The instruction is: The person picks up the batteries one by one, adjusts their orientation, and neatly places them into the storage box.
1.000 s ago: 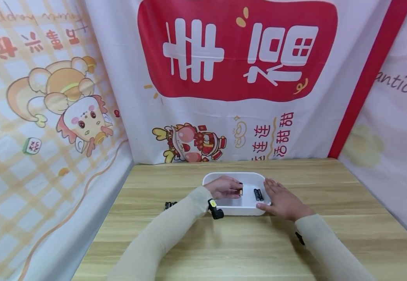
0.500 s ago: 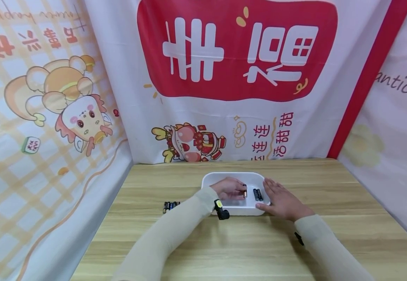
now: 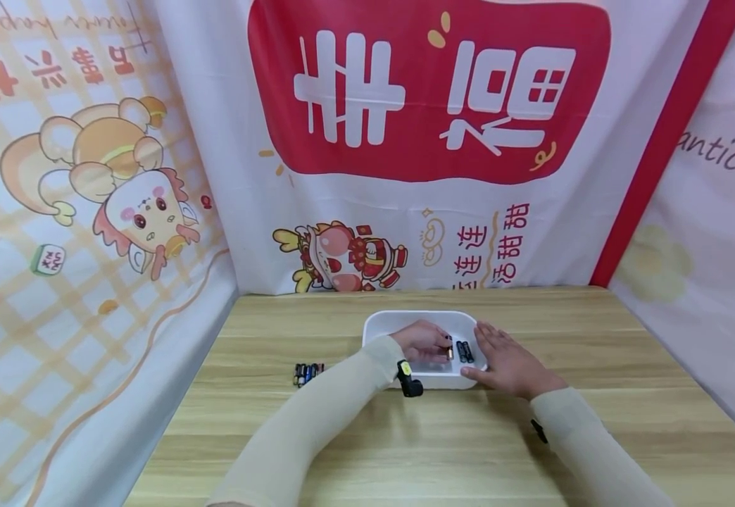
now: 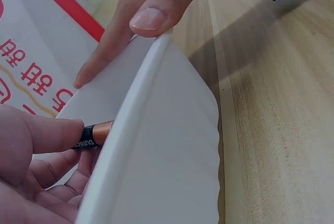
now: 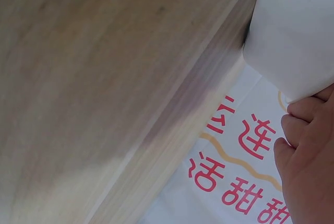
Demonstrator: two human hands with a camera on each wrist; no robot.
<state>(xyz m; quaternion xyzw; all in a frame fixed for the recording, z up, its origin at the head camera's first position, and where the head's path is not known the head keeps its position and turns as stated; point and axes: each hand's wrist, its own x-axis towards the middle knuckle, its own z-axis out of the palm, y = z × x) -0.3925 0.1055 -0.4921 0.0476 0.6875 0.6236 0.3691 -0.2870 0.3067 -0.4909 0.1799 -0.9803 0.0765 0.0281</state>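
Inside a white plastic tub [image 3: 418,382], my left hand [image 3: 423,339] pinches a black and copper battery [image 4: 94,136] between thumb and fingers. In the head view that battery stands near upright, just left of two black batteries [image 3: 465,351] lying side by side on the tub floor. My right hand [image 3: 512,362] rests on the tub's right end, its fingers straight along the rim and its thumb at the front corner. In the right wrist view some fingers of that hand [image 5: 313,145] touch the tub's outer wall.
A row of several batteries [image 3: 308,374] lies on the wooden table [image 3: 456,451], left of the tub and beside my left sleeve. Printed cloth [image 3: 431,211] hangs along the table's back edge and on both sides.
My left hand has moved right within the tub, bringing its battery close to the two lying there. More of the battery row on the left shows now. The right hand stays put.
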